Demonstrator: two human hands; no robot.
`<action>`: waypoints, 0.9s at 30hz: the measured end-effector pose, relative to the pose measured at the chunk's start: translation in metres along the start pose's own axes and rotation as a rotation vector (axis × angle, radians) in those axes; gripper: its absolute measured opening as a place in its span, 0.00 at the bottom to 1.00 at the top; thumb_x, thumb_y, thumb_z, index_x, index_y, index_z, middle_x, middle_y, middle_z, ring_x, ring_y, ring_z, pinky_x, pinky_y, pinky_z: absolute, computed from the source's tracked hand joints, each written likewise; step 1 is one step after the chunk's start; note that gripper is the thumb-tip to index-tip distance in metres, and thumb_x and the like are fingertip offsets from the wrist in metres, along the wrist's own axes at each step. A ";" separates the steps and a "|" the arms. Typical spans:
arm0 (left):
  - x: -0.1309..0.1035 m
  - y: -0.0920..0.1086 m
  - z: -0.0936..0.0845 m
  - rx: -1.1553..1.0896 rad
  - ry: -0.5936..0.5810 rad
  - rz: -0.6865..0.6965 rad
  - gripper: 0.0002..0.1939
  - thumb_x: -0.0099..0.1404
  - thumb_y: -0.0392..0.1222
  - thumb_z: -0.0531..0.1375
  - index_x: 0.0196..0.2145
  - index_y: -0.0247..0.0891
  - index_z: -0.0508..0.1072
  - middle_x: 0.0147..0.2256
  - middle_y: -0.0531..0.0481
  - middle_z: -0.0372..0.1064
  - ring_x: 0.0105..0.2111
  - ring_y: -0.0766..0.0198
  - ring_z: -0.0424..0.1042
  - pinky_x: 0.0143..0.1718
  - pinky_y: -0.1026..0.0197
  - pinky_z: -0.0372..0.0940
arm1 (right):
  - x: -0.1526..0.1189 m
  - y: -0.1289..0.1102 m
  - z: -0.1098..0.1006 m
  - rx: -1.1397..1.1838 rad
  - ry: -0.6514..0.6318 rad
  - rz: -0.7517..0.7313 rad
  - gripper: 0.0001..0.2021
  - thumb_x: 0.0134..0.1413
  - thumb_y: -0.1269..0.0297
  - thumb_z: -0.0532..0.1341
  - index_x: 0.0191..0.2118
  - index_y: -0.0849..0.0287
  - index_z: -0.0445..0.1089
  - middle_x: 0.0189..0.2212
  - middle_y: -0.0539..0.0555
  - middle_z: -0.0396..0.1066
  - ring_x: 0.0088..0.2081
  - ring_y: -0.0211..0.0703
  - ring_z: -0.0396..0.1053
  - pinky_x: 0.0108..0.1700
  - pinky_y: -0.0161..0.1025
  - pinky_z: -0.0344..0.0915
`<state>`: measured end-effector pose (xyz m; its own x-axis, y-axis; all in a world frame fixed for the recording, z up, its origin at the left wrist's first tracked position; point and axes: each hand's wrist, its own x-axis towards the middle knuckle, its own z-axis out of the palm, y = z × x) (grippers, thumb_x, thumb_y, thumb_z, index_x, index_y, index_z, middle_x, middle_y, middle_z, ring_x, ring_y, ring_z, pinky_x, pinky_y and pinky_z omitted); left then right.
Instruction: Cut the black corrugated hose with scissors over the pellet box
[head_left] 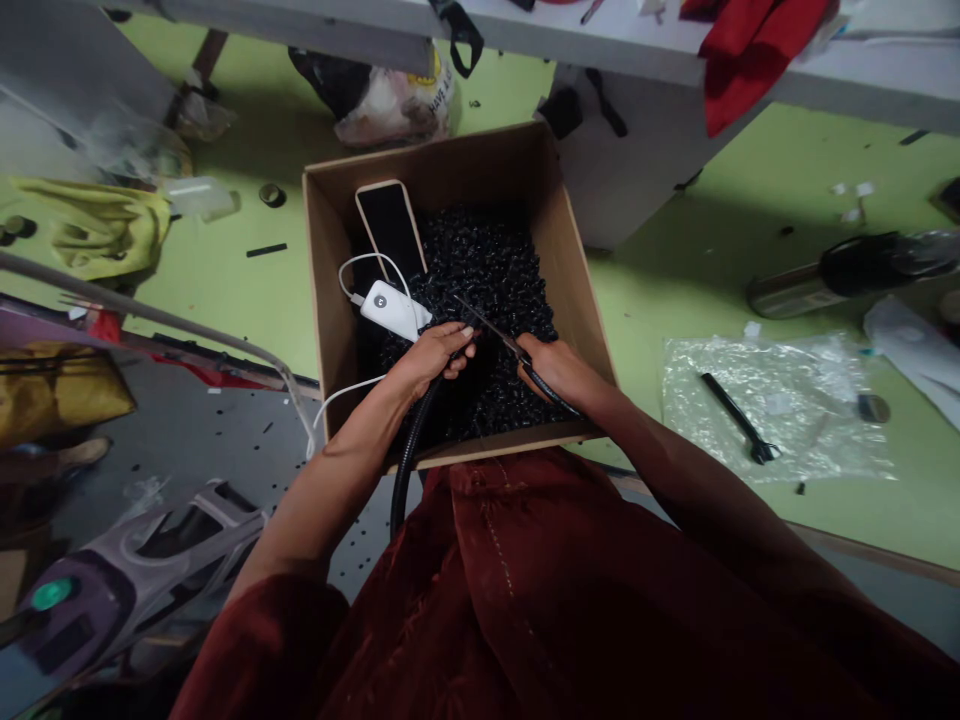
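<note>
My left hand (442, 352) is closed around the end of a black ribbed tube (409, 455), which runs down over the box's near edge. Scissors (491, 328) are gripped in my right hand (547, 368), their blades pointing up and left toward my left fingertips. Both hands are over a cardboard box (581, 290) holding a heap of small black pieces (480, 260). Inside it, at the left, lie a phone (390, 225) with a dark screen and a white device (390, 308) with a white cable plugged in.
Right of the box, a clear plastic sheet (810, 400) carries a black stick-like tool (735, 415). A flask (825, 275) lies behind it. A yellow cloth (112, 230) is at the left, a grey-purple plastic object (165, 560) below. A white ledge (630, 45) crosses the top.
</note>
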<state>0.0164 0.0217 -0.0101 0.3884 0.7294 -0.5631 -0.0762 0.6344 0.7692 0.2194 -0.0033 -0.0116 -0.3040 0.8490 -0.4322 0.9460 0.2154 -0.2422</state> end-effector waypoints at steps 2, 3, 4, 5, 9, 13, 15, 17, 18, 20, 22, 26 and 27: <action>0.000 0.000 0.000 0.004 0.009 -0.004 0.06 0.65 0.38 0.56 0.35 0.32 0.68 0.24 0.54 0.60 0.15 0.79 0.53 0.13 0.73 0.44 | 0.000 0.000 0.000 0.001 -0.003 0.002 0.14 0.59 0.63 0.48 0.47 0.58 0.63 0.33 0.61 0.75 0.32 0.50 0.71 0.33 0.39 0.56; 0.000 0.000 0.000 0.006 0.016 -0.007 0.06 0.65 0.38 0.56 0.35 0.32 0.68 0.24 0.54 0.60 0.15 0.79 0.53 0.13 0.73 0.44 | 0.000 0.000 0.000 0.000 0.001 -0.001 0.14 0.59 0.62 0.49 0.47 0.58 0.63 0.33 0.60 0.75 0.32 0.50 0.71 0.33 0.38 0.57; 0.000 0.000 0.000 0.007 0.024 -0.009 0.06 0.65 0.39 0.57 0.35 0.32 0.68 0.24 0.54 0.60 0.15 0.79 0.53 0.13 0.73 0.44 | 0.000 0.000 0.000 -0.002 0.006 -0.002 0.13 0.59 0.62 0.49 0.47 0.58 0.63 0.34 0.60 0.75 0.32 0.49 0.71 0.33 0.38 0.57; 0.000 0.000 0.000 0.009 0.031 -0.010 0.06 0.64 0.39 0.57 0.35 0.32 0.68 0.24 0.54 0.60 0.15 0.79 0.53 0.13 0.73 0.44 | 0.000 0.000 0.000 -0.005 0.011 -0.002 0.14 0.59 0.62 0.49 0.47 0.58 0.63 0.34 0.60 0.75 0.33 0.49 0.71 0.33 0.38 0.57; 0.001 0.000 0.000 0.013 0.035 -0.013 0.07 0.64 0.39 0.57 0.36 0.32 0.69 0.24 0.54 0.60 0.15 0.79 0.53 0.13 0.73 0.44 | 0.000 -0.002 -0.001 -0.039 0.045 0.032 0.14 0.59 0.61 0.49 0.48 0.58 0.64 0.34 0.60 0.75 0.34 0.49 0.72 0.33 0.38 0.58; 0.002 0.000 0.000 0.010 0.027 -0.008 0.07 0.65 0.39 0.56 0.38 0.31 0.69 0.24 0.54 0.60 0.15 0.78 0.54 0.13 0.73 0.45 | -0.002 -0.005 -0.002 -0.075 0.071 0.072 0.16 0.59 0.59 0.48 0.48 0.57 0.65 0.34 0.62 0.75 0.34 0.52 0.73 0.32 0.39 0.58; 0.002 0.000 0.001 0.004 0.024 0.000 0.07 0.65 0.39 0.56 0.38 0.32 0.69 0.24 0.54 0.60 0.15 0.78 0.55 0.13 0.74 0.46 | -0.003 -0.006 -0.003 -0.065 0.082 0.075 0.16 0.60 0.58 0.48 0.48 0.57 0.65 0.34 0.62 0.75 0.33 0.52 0.73 0.32 0.39 0.58; 0.002 0.000 0.002 -0.002 0.024 0.006 0.07 0.65 0.39 0.56 0.37 0.32 0.68 0.23 0.55 0.60 0.15 0.78 0.55 0.13 0.73 0.46 | -0.005 -0.006 -0.003 -0.046 0.100 0.070 0.16 0.60 0.58 0.48 0.48 0.57 0.65 0.34 0.61 0.75 0.33 0.51 0.72 0.33 0.39 0.58; 0.002 0.001 0.002 -0.001 0.026 0.008 0.06 0.65 0.39 0.56 0.35 0.32 0.68 0.23 0.55 0.61 0.15 0.78 0.55 0.13 0.73 0.46 | -0.006 -0.006 -0.004 -0.036 0.110 0.062 0.16 0.60 0.58 0.48 0.49 0.56 0.65 0.34 0.60 0.75 0.33 0.51 0.72 0.33 0.39 0.58; 0.002 0.001 0.002 0.001 0.027 0.009 0.06 0.64 0.39 0.57 0.32 0.33 0.66 0.22 0.55 0.61 0.14 0.78 0.54 0.13 0.73 0.46 | -0.007 -0.007 -0.004 -0.023 0.128 0.043 0.16 0.60 0.58 0.48 0.48 0.56 0.65 0.34 0.59 0.75 0.33 0.50 0.72 0.34 0.38 0.58; 0.002 0.001 0.002 0.003 0.024 0.006 0.07 0.64 0.38 0.57 0.30 0.33 0.66 0.22 0.55 0.61 0.14 0.78 0.54 0.12 0.73 0.45 | -0.007 -0.009 -0.005 -0.024 0.125 0.012 0.16 0.60 0.58 0.48 0.48 0.55 0.65 0.34 0.58 0.75 0.33 0.50 0.72 0.34 0.38 0.58; 0.003 0.001 0.002 0.000 0.041 0.004 0.07 0.64 0.38 0.57 0.30 0.33 0.66 0.22 0.55 0.61 0.14 0.79 0.53 0.12 0.73 0.45 | -0.006 -0.009 -0.006 -0.055 0.071 -0.002 0.16 0.59 0.59 0.49 0.49 0.56 0.65 0.35 0.60 0.75 0.34 0.52 0.73 0.34 0.39 0.59; 0.003 0.002 0.002 -0.004 0.047 0.006 0.07 0.64 0.38 0.58 0.30 0.33 0.66 0.22 0.55 0.61 0.14 0.79 0.53 0.12 0.73 0.45 | -0.005 -0.008 -0.006 -0.063 0.058 0.015 0.16 0.59 0.59 0.49 0.49 0.56 0.65 0.35 0.61 0.75 0.34 0.52 0.73 0.34 0.40 0.59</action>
<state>0.0190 0.0247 -0.0103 0.3442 0.7445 -0.5720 -0.0822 0.6308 0.7716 0.2138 -0.0069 -0.0021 -0.2843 0.8786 -0.3837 0.9562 0.2306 -0.1805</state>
